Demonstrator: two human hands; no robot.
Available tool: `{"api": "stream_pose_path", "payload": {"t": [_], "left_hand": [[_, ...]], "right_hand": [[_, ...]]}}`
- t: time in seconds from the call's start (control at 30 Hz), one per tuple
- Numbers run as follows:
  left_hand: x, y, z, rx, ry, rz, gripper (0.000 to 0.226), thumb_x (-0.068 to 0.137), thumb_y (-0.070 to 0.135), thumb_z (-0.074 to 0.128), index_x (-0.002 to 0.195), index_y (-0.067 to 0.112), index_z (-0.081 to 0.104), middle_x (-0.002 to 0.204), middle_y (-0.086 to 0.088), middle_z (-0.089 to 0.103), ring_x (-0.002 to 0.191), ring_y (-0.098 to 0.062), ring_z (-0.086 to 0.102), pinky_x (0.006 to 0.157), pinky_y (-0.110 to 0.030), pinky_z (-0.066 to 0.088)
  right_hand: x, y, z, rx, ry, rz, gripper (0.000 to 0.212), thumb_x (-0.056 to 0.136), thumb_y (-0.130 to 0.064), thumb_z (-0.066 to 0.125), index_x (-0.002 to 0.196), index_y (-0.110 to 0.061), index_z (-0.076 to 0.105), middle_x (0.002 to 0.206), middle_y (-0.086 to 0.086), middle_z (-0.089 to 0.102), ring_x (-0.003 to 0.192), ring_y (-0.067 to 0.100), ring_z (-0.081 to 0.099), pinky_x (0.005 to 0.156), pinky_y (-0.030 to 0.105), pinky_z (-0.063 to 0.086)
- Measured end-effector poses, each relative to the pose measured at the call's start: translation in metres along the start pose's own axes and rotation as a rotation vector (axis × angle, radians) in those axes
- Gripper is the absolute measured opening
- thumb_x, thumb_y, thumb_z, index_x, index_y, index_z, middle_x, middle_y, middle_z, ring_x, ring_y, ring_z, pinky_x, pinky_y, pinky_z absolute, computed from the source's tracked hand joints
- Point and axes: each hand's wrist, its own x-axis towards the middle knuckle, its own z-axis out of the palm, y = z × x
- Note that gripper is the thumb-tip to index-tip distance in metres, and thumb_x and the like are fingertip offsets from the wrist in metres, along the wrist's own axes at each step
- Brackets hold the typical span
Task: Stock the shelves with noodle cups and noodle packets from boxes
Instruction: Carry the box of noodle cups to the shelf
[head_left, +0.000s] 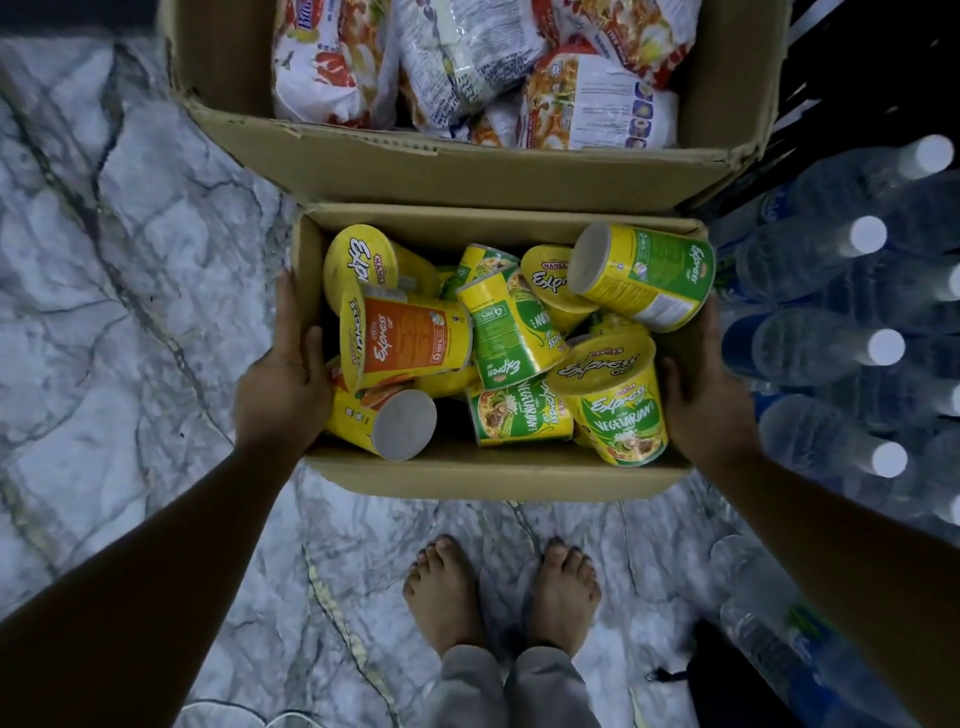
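A small open cardboard box sits low in front of me, filled with several yellow noodle cups lying jumbled, some with green labels and one with an orange label. My left hand grips the box's left wall, thumb inside. On the opposite side, my right hand clasps the right wall. Beyond it stands a larger open cardboard box holding several white and red noodle packets.
The floor is grey marble. Packs of clear water bottles with white caps crowd the right side, close to the small box. My bare feet stand just behind the box. A dark shelf edge shows at top right.
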Motion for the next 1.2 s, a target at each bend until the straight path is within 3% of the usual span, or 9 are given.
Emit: {"api": "stream_pose_path", "payload": {"t": [0.2,0.37,0.6,0.77,0.87,1.0,1.1,1.2], "left_hand": [[0.002,-0.003,0.0,0.016,-0.005,0.011,0.064,0.11,0.042,0.035,0.163,0.042,-0.002,0.064,-0.001,0.052,0.055,-0.027,0.055,0.053,-0.038,0.049],[0.002,0.002,-0.004,0.05,-0.033,0.037,0.068,0.111,0.029,0.037,0.165,0.029,-0.003,0.06,0.001,0.048,0.05,-0.022,0.05,0.046,-0.029,0.033],[-0.011,0.005,-0.026,0.078,-0.133,0.032,0.073,0.109,0.022,0.041,0.165,0.031,-0.005,0.059,-0.007,0.049,0.056,-0.032,0.053,0.054,-0.038,0.04],[-0.058,0.012,-0.065,0.047,-0.168,-0.006,0.072,0.109,0.021,0.042,0.165,0.027,-0.004,0.061,-0.003,0.049,0.054,-0.024,0.049,0.05,-0.032,0.031],[-0.09,0.023,-0.097,0.028,-0.198,-0.046,0.071,0.109,0.023,0.042,0.165,0.028,-0.001,0.077,-0.012,0.06,0.064,-0.031,0.055,0.057,-0.035,0.037],[-0.135,0.043,-0.154,0.009,-0.25,-0.133,0.065,0.109,0.028,0.041,0.165,0.033,0.006,0.117,-0.03,0.065,0.099,-0.049,0.063,0.077,-0.049,0.047],[-0.17,0.059,-0.201,0.018,-0.252,-0.153,0.065,0.109,0.027,0.042,0.165,0.032,0.009,0.12,-0.032,0.064,0.103,-0.052,0.062,0.083,-0.054,0.049],[-0.201,0.071,-0.247,0.033,-0.248,-0.168,0.064,0.109,0.029,0.042,0.164,0.032,0.009,0.122,-0.034,0.063,0.107,-0.054,0.061,0.085,-0.055,0.048]], "right_hand": [[0.001,0.003,0.0,0.016,-0.031,-0.002,0.092,0.101,-0.018,0.057,0.161,-0.039,-0.009,0.092,0.033,0.068,0.079,0.049,0.067,0.073,0.05,0.054],[0.002,0.003,-0.001,0.016,-0.048,-0.025,0.093,0.101,-0.012,0.056,0.16,-0.038,-0.011,0.089,0.033,0.067,0.075,0.047,0.066,0.07,0.049,0.054],[-0.028,-0.003,-0.02,-0.007,-0.098,-0.01,0.095,0.097,-0.005,0.056,0.163,-0.031,-0.006,0.086,0.033,0.067,0.072,0.048,0.064,0.068,0.049,0.054],[-0.081,-0.011,-0.052,0.009,-0.086,-0.026,0.094,0.095,0.0,0.059,0.165,-0.023,0.001,0.078,0.032,0.065,0.065,0.046,0.063,0.061,0.037,0.04],[-0.114,-0.021,-0.084,0.006,-0.086,-0.019,0.093,0.093,0.002,0.06,0.165,-0.02,0.005,0.09,0.036,0.066,0.076,0.05,0.064,0.065,0.043,0.044],[-0.16,-0.033,-0.13,-0.007,-0.116,0.0,0.097,0.095,-0.003,0.061,0.164,-0.029,-0.002,0.088,0.033,0.067,0.073,0.047,0.066,0.064,0.045,0.05],[-0.191,-0.05,-0.173,0.009,-0.13,-0.008,0.101,0.094,-0.002,0.06,0.163,-0.035,-0.007,0.087,0.03,0.069,0.071,0.045,0.066,0.065,0.049,0.054],[-0.222,-0.074,-0.218,-0.015,-0.177,0.01,0.101,0.097,-0.005,0.06,0.162,-0.036,-0.011,0.082,0.025,0.068,0.068,0.043,0.065,0.058,0.04,0.048]]}}
